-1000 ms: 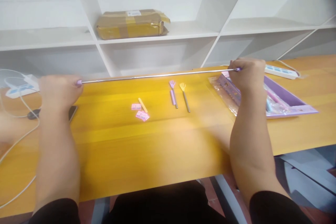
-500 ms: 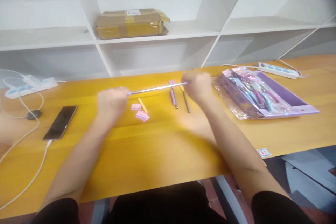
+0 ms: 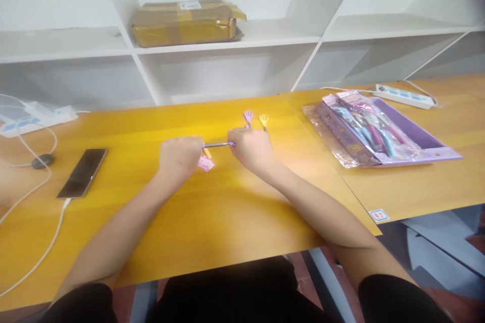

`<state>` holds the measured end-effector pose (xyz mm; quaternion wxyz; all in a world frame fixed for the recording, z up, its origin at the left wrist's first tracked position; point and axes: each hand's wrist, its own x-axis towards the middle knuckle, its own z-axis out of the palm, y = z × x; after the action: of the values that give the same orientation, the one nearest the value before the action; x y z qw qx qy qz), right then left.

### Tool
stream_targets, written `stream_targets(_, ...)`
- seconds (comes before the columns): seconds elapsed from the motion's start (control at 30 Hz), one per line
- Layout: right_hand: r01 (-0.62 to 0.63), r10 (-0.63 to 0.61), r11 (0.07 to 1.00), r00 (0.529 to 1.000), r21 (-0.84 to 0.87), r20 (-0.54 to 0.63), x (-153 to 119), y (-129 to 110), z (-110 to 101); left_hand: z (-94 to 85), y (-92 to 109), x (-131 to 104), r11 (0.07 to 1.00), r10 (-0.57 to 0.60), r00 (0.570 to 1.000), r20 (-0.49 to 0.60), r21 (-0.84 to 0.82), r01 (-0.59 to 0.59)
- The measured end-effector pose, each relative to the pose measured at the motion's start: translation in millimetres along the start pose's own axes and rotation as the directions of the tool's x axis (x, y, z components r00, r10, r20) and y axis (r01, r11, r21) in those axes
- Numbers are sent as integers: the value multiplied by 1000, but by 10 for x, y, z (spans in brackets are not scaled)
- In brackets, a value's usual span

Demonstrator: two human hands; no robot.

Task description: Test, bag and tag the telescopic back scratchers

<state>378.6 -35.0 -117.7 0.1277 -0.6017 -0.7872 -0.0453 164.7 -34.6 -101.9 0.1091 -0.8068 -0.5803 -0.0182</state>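
A telescopic back scratcher (image 3: 216, 145) spans the gap between my fists, its metal rod short, with purple at both ends. My left hand (image 3: 181, 157) is closed round one end and my right hand (image 3: 250, 149) round the other. Behind my right hand lie a purple back scratcher (image 3: 248, 115) and a yellow back scratcher (image 3: 263, 120), with only their hand-shaped heads and a bit of shaft showing. Under the rod are a pink card (image 3: 206, 163) and a yellow stick (image 3: 207, 153), both partly covered by my left hand.
An open purple box (image 3: 407, 123) with several wrapped back scratchers stands on the right. A phone (image 3: 82, 173) on a white cable lies left. Power strips (image 3: 404, 96) are at the back. A taped carton (image 3: 185, 25) sits on the shelf.
My hands have come closer together, and the rod between them has slid from long to short. My right hand moved left and slightly down, now covering the shafts of the loose back scratchers.
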Motion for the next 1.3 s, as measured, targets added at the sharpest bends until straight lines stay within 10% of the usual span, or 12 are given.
stream_targets(0.6,120,-115,992,982,26,-149,-25,44,69,-17,-304,75,985,114,934,-339,-88,-152)
stream_targets(0.83,197,-209,978,942,-71,-264,-51,30,7,-192,-354,57,977,85,944,-318,-157,-141)
stream_targets(1.1,188,-216,976,899,-111,-380,-4,90,-79,-329,-483,50,981,11,935,-354,-177,-79)
stream_targets(1.3,71,-113,992,872,-104,-477,111,477,-237,-488,-983,36,981,-172,920,-352,-142,129)
